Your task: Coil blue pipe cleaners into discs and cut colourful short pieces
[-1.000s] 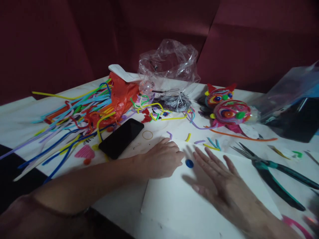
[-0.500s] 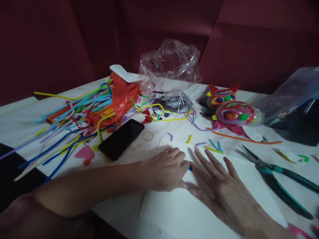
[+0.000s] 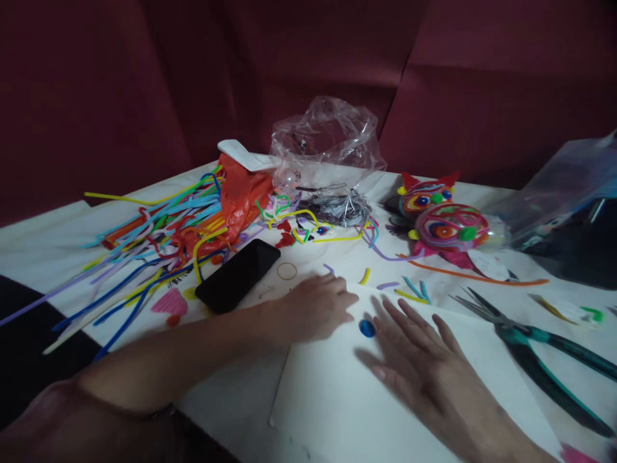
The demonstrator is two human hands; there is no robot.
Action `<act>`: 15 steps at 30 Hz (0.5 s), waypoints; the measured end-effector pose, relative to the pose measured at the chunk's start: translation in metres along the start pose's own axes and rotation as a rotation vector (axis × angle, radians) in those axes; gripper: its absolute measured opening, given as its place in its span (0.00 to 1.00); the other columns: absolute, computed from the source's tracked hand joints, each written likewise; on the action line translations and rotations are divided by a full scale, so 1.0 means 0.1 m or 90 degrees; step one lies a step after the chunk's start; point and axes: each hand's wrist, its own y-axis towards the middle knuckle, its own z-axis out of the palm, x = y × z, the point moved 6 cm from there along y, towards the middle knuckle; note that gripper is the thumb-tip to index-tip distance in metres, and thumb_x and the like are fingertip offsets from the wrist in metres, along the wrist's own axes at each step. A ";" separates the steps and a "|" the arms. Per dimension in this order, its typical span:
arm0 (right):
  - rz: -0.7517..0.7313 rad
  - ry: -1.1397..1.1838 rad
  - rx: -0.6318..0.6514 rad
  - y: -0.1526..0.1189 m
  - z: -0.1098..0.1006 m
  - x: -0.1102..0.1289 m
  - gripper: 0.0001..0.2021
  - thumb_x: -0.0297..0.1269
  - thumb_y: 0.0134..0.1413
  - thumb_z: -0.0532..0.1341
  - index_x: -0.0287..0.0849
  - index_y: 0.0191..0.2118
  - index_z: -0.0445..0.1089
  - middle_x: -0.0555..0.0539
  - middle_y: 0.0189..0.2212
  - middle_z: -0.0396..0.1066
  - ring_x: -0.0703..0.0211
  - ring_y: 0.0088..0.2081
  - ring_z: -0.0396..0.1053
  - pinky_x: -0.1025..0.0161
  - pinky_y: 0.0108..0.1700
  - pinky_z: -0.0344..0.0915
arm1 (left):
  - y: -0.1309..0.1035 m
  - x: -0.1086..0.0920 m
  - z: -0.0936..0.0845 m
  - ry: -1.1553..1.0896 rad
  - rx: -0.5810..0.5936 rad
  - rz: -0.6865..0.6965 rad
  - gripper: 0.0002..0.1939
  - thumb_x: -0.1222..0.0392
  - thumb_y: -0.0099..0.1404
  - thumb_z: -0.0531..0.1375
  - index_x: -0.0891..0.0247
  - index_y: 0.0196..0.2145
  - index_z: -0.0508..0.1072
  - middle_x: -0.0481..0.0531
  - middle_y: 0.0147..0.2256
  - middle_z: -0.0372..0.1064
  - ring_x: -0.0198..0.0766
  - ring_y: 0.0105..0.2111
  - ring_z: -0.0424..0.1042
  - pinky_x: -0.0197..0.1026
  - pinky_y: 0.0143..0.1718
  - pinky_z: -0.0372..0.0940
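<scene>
A small blue disc (image 3: 367,328) lies on a sheet of white paper (image 3: 332,392) in front of me. My right hand (image 3: 429,360) rests on the paper with its fingers spread, the index fingertip touching or very near the disc's right edge. Just left of the disc, over the paper's far left corner, is my left hand (image 3: 315,308). Its fingers are partly bent and a little apart, with nothing visible between them. Beyond its knuckles lies a short purple pipe cleaner piece (image 3: 328,269), partly hidden.
Long-nosed pliers (image 3: 518,328) lie spread at the right. A black phone (image 3: 238,275) and a heap of pipe cleaners (image 3: 159,225) are at left. Behind stand a clear plastic bag (image 3: 332,138) and two decorated animal figures (image 3: 453,228). Cut pieces (image 3: 365,276) lie along the paper's far edge.
My left hand has drawn away from the disc to the left and slightly up, uncovering it. My right hand stays nearly in place. The view has tilted slightly.
</scene>
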 end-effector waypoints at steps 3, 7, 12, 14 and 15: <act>0.049 0.041 -0.051 -0.01 -0.09 -0.15 0.22 0.43 0.59 0.47 0.39 0.53 0.63 0.39 0.55 0.57 0.41 0.56 0.53 0.36 0.48 0.55 | 0.10 0.32 -0.10 0.016 -0.014 -0.093 0.09 0.65 0.62 0.50 0.63 0.37 0.69 0.52 0.35 0.65 0.36 0.37 0.64 0.37 0.36 0.58; 0.071 0.065 -0.103 -0.03 -0.16 -0.27 0.20 0.42 0.59 0.46 0.39 0.46 0.70 0.38 0.50 0.64 0.40 0.52 0.59 0.36 0.47 0.56 | 0.28 0.57 -0.04 0.053 0.031 -0.052 0.09 0.68 0.58 0.52 0.62 0.31 0.71 0.51 0.33 0.65 0.36 0.36 0.64 0.38 0.38 0.58; 0.088 0.070 -0.121 -0.08 -0.15 -0.32 0.18 0.41 0.58 0.47 0.40 0.44 0.70 0.39 0.49 0.65 0.41 0.50 0.61 0.35 0.46 0.57 | 0.41 0.70 0.16 0.068 0.060 -0.026 0.08 0.69 0.56 0.52 0.64 0.26 0.70 0.53 0.29 0.66 0.38 0.34 0.65 0.39 0.35 0.58; 0.088 0.069 -0.131 -0.09 -0.15 -0.33 0.19 0.41 0.58 0.47 0.38 0.44 0.70 0.37 0.49 0.65 0.40 0.50 0.61 0.34 0.46 0.58 | 0.42 0.72 0.19 0.064 0.059 -0.036 0.08 0.69 0.55 0.52 0.64 0.25 0.70 0.53 0.29 0.66 0.38 0.34 0.65 0.38 0.34 0.58; 0.087 0.066 -0.132 -0.09 -0.15 -0.34 0.19 0.41 0.59 0.46 0.38 0.44 0.70 0.37 0.49 0.65 0.40 0.49 0.61 0.34 0.45 0.58 | 0.42 0.73 0.18 0.061 0.058 -0.046 0.08 0.70 0.55 0.52 0.64 0.24 0.70 0.53 0.29 0.66 0.38 0.33 0.65 0.39 0.33 0.58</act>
